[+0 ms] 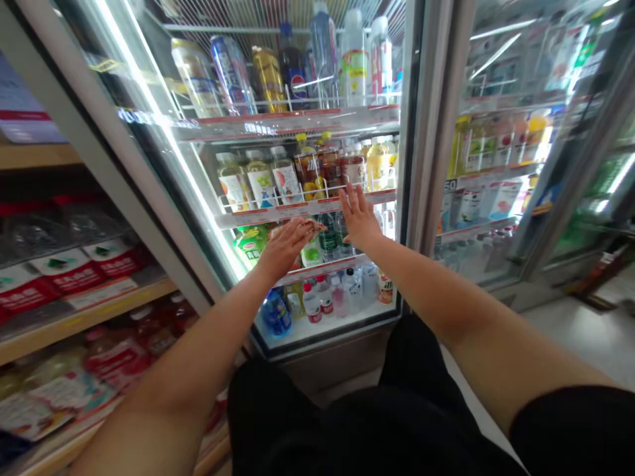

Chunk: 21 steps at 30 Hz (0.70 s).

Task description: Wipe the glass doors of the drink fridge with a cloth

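Observation:
My left hand (pixel 286 248) is up at a glass cooler door (pixel 317 334), in front of its lower shelves. Under its fingers a crumpled reddish-brown and white cloth (pixel 313 227) sticks out past the fingertips; most of it is hidden by the hand. To the right, my right hand (pixel 361 217) is raised with fingers spread and palm toward the glass, holding nothing. Behind the hands, bottles with yellow caps (pixel 308 165) and pale drink bottles (pixel 286 175) stand on the middle shelf. A green-labelled package (pixel 252 244) shows left of my left hand.
Cans (pixel 269 78) and bottles line the upper cooler shelf, with small bottles (pixel 311 303) at the bottom. On the left, wooden shelves (pixel 94 314) hold red-labelled drink packs (pixel 106 261). Another glass-fronted cooler (pixel 489 178) stands right, past a metal frame (pixel 429 132). My dark-clothed knees (pixel 268 410) are close below.

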Motion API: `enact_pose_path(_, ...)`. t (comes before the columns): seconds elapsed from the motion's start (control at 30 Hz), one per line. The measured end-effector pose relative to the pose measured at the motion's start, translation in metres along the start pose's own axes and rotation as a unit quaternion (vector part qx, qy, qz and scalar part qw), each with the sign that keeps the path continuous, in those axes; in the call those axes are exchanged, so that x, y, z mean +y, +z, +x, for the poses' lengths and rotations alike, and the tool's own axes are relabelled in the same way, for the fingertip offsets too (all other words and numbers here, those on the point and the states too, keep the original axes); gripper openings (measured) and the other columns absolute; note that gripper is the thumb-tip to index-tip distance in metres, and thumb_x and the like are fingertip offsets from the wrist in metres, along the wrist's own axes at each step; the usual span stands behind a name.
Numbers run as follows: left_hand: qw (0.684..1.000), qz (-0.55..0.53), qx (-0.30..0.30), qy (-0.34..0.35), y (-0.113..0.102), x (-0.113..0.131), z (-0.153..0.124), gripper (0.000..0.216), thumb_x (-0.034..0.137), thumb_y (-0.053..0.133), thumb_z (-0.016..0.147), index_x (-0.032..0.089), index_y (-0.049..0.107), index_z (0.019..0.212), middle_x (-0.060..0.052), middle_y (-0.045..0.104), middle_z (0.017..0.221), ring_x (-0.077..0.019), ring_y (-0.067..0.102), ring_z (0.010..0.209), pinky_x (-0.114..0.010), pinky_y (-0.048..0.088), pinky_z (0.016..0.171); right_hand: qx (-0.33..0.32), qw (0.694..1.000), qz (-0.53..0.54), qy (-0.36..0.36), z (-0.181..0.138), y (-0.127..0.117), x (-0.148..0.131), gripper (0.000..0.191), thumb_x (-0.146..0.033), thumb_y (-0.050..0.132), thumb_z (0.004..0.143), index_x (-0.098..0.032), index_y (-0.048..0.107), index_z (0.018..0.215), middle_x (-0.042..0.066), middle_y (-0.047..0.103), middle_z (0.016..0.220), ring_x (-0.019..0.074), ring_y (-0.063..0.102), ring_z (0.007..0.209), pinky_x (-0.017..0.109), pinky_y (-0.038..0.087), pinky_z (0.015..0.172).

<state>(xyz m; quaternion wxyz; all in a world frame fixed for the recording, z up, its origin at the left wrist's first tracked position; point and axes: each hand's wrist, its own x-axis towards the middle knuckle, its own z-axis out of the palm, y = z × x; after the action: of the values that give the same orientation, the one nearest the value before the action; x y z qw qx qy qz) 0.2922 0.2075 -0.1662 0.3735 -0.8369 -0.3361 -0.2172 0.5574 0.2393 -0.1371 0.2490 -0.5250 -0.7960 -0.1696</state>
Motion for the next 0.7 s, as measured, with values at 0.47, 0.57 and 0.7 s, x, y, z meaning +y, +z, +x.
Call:
enact_pose_path(0.47,0.999,0.011,-0.035,0.031,0.001,0.018,0.010,0.063,-0.002,0.045,0.093,0.023,0.063,0.147,-0.006,0.063,0.149,-0.0254,0.046,0.151,-0.046,0.043,0.126,0.005,1.000,0.015,-0.002,-0.001,0.002,0.000,0.133,-0.019,0.087,0.075,-0.017,-0.005,0.171,0.010,-0.018,0.175,0.0376,-0.017,0.162,0.067,0.019,0.132)
enact_pose_path(0.57,1.000,0.012,-0.016,0.008,-0.009,-0.001,0.022,0.062,-0.001,0.042,0.096,0.021,0.059,0.151,-0.009,0.058,0.154,-0.0278,0.038,0.156,-0.051,0.040,0.127,0.007,1.000,0.019,-0.005,-0.002,0.002,0.001,0.133,-0.019,0.086,0.077,-0.019,-0.007,0.171,0.010,-0.017,0.176,0.0373,-0.016,0.162,0.066,0.021,0.132)
enact_pose_path(0.7,0.994,0.030,0.064,-0.084,-0.020,-0.021,0.036,0.061,0.002,0.044,0.097,0.020,0.054,0.155,-0.010,0.048,0.163,-0.0297,0.029,0.160,-0.055,0.036,0.129,0.008,1.000,0.028,-0.003,-0.002,0.001,0.001,0.132,-0.017,0.086,0.078,-0.024,-0.007,0.171,0.008,-0.017,0.175,0.0371,-0.015,0.162,0.068,0.021,0.131)
